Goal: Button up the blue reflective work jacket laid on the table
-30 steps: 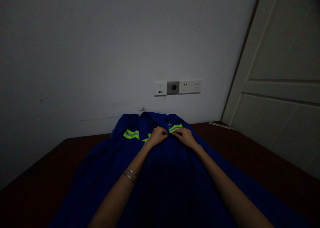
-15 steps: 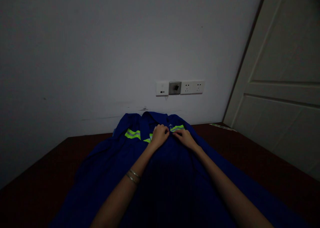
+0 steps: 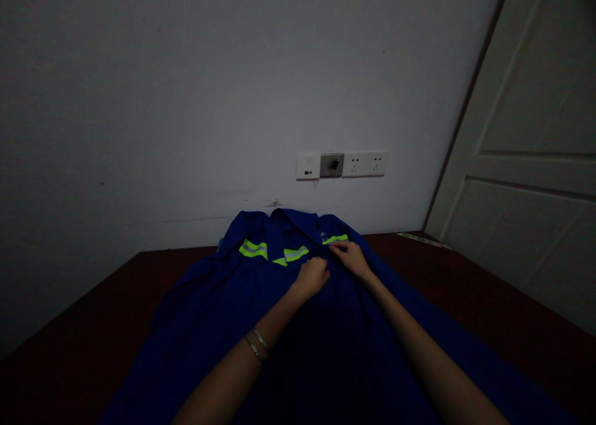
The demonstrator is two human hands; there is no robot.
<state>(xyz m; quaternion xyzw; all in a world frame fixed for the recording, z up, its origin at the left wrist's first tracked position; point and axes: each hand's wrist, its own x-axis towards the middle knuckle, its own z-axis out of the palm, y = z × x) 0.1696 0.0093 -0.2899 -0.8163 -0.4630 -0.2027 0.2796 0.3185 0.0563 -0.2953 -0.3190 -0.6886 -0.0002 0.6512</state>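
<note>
A blue work jacket with yellow-green and silver reflective strips lies spread out in front of me, its collar towards the wall. My right hand pinches the jacket's front beside the right chest strip, below a small pale mark. Nearer to me and a little to the left, my left hand is closed at the front of the jacket, fingers curled into the cloth. What exactly lies between its fingertips is hidden. Two bracelets circle my left wrist.
The jacket rests on a dark red surface that meets a pale wall. Wall sockets and switches sit above the collar. A white panelled door stands at the right, with a flat printed strip near its foot.
My left hand has moved down the jacket front towards me, uncovering the middle reflective strip. My right hand stays at the right chest strip. The view has shifted slightly left.
</note>
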